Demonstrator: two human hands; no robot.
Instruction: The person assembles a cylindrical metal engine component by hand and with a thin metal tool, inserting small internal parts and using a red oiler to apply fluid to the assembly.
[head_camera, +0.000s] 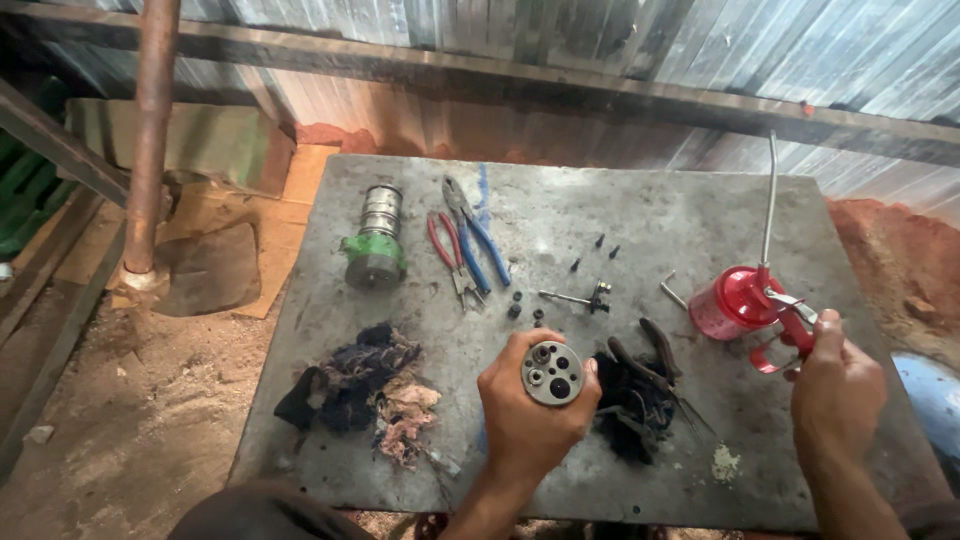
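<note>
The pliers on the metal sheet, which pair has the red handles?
The red-handled pliers are the left pair, nearer the green-based cylinder. The blue-handled pliers lie just right of them, longer, their handles crossing toward the red pair's jaws.

Rough workshop (pliers (478, 240), oil can (738, 300))

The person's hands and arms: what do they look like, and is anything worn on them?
Both hands are bare: no gloves, rings, watch or bands show on the left hand or the right hand. The forearms are bare too, with no sleeves reaching into view up to the bottom edge of the picture. The fingers look a little smudged with grime, though the view is too coarse to be sure.
</note>
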